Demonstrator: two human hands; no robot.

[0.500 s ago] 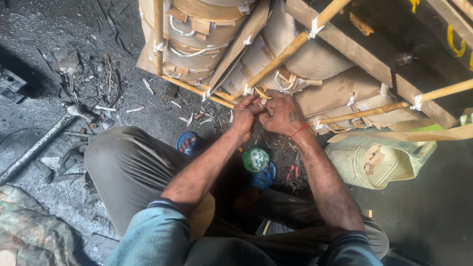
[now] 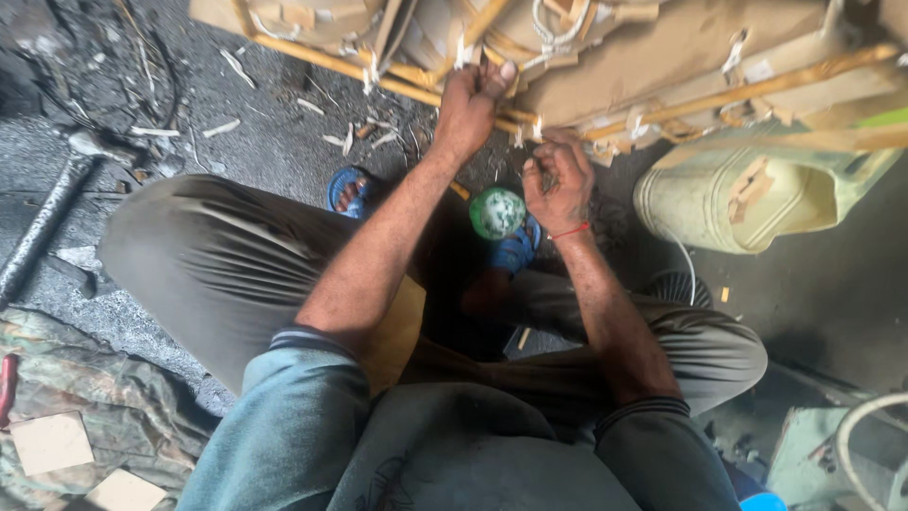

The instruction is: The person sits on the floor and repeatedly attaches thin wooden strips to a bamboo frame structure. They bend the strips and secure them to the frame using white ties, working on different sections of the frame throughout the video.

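Observation:
I squat on dark ground before a frame of bamboo sticks point(image 2: 719, 95) bound around tan cardboard-like forms point(image 2: 662, 47). My left hand point(image 2: 470, 106) is raised and closed around a bamboo stick at a tied joint. My right hand point(image 2: 558, 180) is lower, fingers curled on a thin strand just under the frame's edge. A round green spool point(image 2: 497, 212) lies on the ground between my feet, just left of my right wrist, which wears a red thread.
A hammer point(image 2: 57, 199) lies on the ground at left. A pale plastic jerrycan point(image 2: 757, 194) lies on its side at right. Bamboo shavings point(image 2: 227, 128) litter the ground. Crumpled cloth with pale tiles point(image 2: 57, 440) sits at the lower left.
My hands were together at one joint; now the left hand has gone up onto the stick and the right hand has dropped lower. The view has tilted down and closer.

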